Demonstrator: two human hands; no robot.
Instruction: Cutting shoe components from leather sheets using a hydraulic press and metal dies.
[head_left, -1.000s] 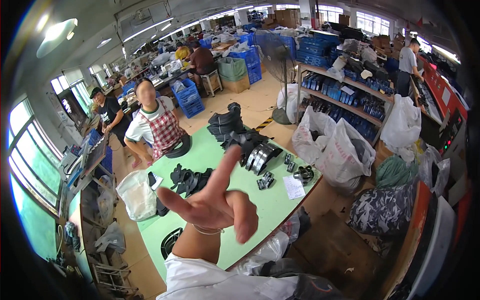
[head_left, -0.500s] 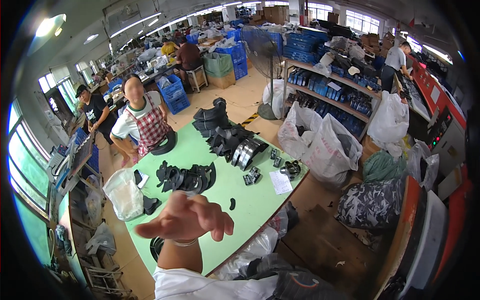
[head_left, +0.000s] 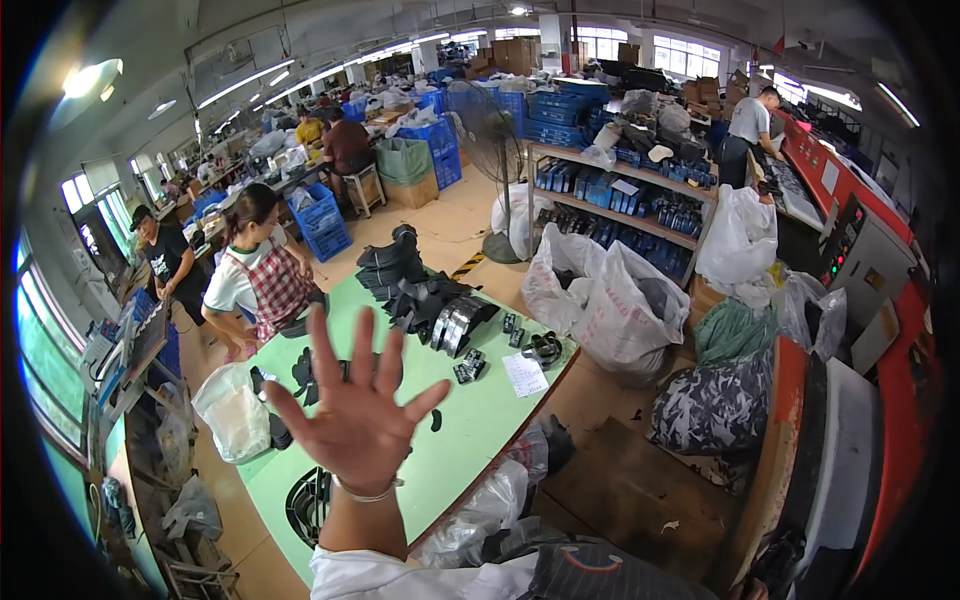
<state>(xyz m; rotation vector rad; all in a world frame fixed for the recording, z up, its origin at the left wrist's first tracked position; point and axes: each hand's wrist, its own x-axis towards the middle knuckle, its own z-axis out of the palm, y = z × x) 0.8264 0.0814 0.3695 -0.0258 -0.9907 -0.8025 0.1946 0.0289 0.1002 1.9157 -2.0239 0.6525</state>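
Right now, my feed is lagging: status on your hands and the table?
Left hand raised, fingers spread, holding nothing. Right hand out of view. Black cut pieces on green table beyond it. Person in checked apron opposite.

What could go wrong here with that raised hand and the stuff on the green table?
The open hand blocks the view of the black pieces behind it, so one might be missed. The paper slip lies near the green table edge and could slide off toward the plastic bags.
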